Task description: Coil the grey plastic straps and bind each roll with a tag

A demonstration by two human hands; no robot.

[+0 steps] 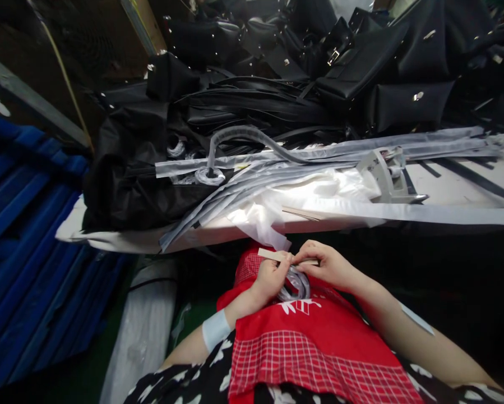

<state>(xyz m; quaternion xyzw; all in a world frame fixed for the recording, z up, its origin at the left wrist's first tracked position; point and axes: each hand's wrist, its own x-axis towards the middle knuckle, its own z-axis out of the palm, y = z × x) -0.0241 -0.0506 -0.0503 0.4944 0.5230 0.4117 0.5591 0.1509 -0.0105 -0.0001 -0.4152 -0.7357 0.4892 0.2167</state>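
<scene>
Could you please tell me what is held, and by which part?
A pale strip, pinched by the left grip near its protruding end; what the right grip holds is unclear.

Counted before the white table [125,241]: one left hand [272,278], one right hand [329,265], one grey coil [305,285], one red apron [331,322]. Counted on the table: one beige device [375,173], one arched grey tube [249,133].

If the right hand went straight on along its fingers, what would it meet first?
Most likely the left hand; the right hand points towards it. They look very close, but depth there is unclear.
</scene>
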